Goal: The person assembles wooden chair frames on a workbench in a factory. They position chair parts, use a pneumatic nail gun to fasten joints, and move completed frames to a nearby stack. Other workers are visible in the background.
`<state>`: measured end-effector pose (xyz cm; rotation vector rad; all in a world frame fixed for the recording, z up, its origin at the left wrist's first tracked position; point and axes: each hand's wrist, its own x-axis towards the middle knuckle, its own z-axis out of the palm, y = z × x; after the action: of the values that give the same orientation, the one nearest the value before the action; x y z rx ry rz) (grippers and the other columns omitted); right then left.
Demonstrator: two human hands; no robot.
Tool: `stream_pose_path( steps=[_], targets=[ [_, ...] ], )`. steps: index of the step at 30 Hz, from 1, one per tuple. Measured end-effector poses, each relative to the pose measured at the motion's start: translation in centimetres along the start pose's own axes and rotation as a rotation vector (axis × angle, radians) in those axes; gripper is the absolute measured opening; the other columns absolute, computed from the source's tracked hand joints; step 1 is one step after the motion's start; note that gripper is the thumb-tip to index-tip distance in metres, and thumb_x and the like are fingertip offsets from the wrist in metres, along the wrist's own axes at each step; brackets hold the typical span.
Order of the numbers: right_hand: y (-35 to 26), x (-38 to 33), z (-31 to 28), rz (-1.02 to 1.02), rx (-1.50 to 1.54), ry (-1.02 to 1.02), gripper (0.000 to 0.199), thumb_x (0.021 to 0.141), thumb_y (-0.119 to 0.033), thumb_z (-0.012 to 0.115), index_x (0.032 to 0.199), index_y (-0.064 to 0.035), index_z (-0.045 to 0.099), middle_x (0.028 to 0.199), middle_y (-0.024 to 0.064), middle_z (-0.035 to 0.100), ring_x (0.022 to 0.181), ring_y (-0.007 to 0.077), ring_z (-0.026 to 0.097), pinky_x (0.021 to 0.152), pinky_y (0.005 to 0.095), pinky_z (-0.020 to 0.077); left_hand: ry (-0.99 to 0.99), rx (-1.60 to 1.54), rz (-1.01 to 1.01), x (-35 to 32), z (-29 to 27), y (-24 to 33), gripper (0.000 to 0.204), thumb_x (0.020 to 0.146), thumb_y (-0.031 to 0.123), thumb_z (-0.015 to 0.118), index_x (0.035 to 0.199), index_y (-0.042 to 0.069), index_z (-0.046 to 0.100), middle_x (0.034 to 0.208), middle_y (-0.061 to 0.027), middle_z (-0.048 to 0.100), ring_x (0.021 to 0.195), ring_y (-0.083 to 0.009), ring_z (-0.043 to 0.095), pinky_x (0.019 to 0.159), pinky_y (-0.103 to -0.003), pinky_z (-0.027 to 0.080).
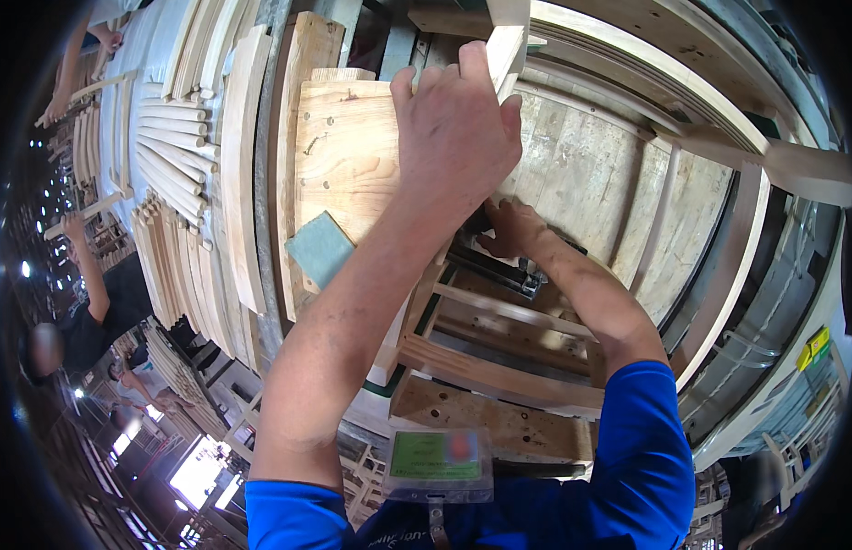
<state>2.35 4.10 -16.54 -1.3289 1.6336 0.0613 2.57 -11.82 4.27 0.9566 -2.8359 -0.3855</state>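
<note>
My left hand (458, 119) is closed, its fingers bent over the top end of a pale wooden piece (506, 50); the hand hides most of the grip. Lower and to the right, my right hand (516, 229) wraps round a black tool that looks like a nail gun (495, 269), its long narrow magazine pointing to the lower right. My left forearm crosses over a pale board (348, 137) with several small holes. On that board's lower corner lies a blue-green square pad (320, 249), beside my left forearm.
A worn plank surface (582, 156) is framed by wooden rails (733, 266) at the right. Below the tool run wooden crossbars (499, 376). Several bundles of pale sticks (174, 156) lie on a bench at the left, where another person (87, 284) reaches in.
</note>
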Motion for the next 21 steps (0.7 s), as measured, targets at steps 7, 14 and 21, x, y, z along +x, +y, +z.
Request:
stream_pose_path(
  steps=[7, 14, 21],
  targets=[
    [1.1, -0.1, -1.9, -0.063, -0.164, 0.023, 0.076, 0.098, -0.042, 0.060, 0.152, 0.0056, 0.038, 0.126, 0.0218, 0.068, 0.120, 0.0393, 0.065, 0.103, 0.0428, 0.0518, 0.104, 0.032, 0.036, -0.4, 0.5, -0.3, 0.051, 0.087, 0.025, 0.076, 0.125, -0.001, 0.055, 0.087, -0.0174, 0.071, 0.091, -0.0344, 0.069, 0.102, -0.049, 0.040],
    [6.7, -3.3, -3.0, -0.321, -0.888, -0.121, 0.033, 0.093, -0.017, 0.059, 0.123, -0.0067, 0.068, 0.109, 0.0086, 0.075, 0.097, 0.0274, 0.074, 0.079, 0.0422, 0.0576, 0.178, -0.032, 0.047, -0.8, 1.3, -0.6, 0.048, 0.083, 0.022, 0.080, 0.119, 0.002, 0.056, 0.084, -0.0156, 0.070, 0.090, -0.0341, 0.068, 0.097, -0.050, 0.043],
    [10.0, -6.5, 0.9, -0.344, -1.011, -0.403, 0.019, 0.090, -0.016, 0.064, 0.099, -0.0127, 0.080, 0.102, 0.0034, 0.078, 0.095, 0.0225, 0.074, 0.073, 0.0429, 0.0573, 0.235, -0.118, 0.041, -1.1, 0.4, -0.7, 0.033, 0.083, 0.016, 0.074, 0.107, 0.003, 0.056, 0.079, -0.0161, 0.067, 0.085, -0.0358, 0.065, 0.093, -0.050, 0.042]
  ],
)
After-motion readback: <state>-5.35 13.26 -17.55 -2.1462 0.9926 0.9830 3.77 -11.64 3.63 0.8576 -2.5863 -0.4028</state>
